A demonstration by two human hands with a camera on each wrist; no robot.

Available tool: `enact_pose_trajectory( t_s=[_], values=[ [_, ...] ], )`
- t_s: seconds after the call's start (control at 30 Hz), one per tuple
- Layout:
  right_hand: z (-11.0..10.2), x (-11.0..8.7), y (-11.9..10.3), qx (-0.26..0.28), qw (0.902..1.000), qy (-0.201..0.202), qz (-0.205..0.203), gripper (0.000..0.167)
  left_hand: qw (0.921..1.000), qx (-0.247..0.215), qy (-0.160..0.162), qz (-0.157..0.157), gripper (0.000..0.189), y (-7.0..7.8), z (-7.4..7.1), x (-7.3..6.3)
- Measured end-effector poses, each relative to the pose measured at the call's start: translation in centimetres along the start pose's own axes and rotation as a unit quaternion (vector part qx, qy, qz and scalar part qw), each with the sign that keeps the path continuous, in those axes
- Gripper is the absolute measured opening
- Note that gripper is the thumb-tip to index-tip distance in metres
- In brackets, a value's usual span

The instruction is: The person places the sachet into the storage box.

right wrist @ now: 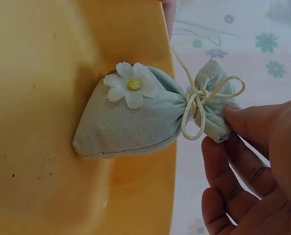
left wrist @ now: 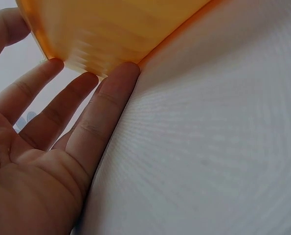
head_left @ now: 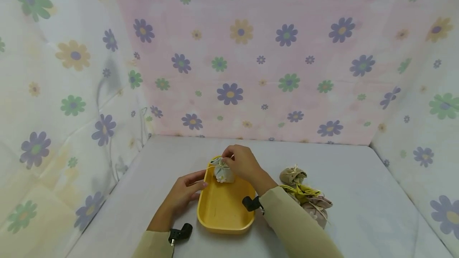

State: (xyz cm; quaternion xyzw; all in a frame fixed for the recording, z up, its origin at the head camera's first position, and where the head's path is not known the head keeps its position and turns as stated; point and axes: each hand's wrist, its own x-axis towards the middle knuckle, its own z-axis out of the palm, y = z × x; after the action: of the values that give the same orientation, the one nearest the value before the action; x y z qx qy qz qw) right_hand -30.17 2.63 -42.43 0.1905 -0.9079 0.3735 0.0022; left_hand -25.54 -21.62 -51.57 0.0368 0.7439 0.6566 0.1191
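My right hand (head_left: 244,164) pinches the gathered top of a pale green drawstring pouch (right wrist: 135,115) between thumb and fingers. A white flower with a yellow centre decorates the pouch, and a cream cord is tied in a bow round its neck. In the head view the pouch is at the far left part of a yellow tray (head_left: 224,210), its lower end inside the rim. My left hand (head_left: 183,192) touches the tray's left side with extended fingers; the left wrist view shows the fingertips (left wrist: 123,73) against the outer wall, low by the table.
Right of the tray lies a heap of other pouches: a brown pouch (head_left: 293,175) at the back, a yellow-green pouch (head_left: 303,192) in the middle and a mauve-brown pouch (head_left: 317,210) in front. A white table (head_left: 373,210) carries everything, with flowered cloth walls (head_left: 265,75) around it.
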Motion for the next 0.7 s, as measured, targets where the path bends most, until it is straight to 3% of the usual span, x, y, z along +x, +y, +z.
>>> enact_pose_trajectory(
  t_s=[0.37,0.7],
  values=[
    [-0.6,-0.3,-0.1,-0.007,0.9999,-0.005,0.012,0.007,1.0000,-0.005,-0.006,-0.003,0.055,0.1,-0.1,0.2],
    [-2.4,-1.6,0.5,-0.034,0.9991,-0.004,-0.024,0.008,0.9999,-0.001,0.010,-0.007,0.054,-0.2,-0.1,0.2]
  ],
)
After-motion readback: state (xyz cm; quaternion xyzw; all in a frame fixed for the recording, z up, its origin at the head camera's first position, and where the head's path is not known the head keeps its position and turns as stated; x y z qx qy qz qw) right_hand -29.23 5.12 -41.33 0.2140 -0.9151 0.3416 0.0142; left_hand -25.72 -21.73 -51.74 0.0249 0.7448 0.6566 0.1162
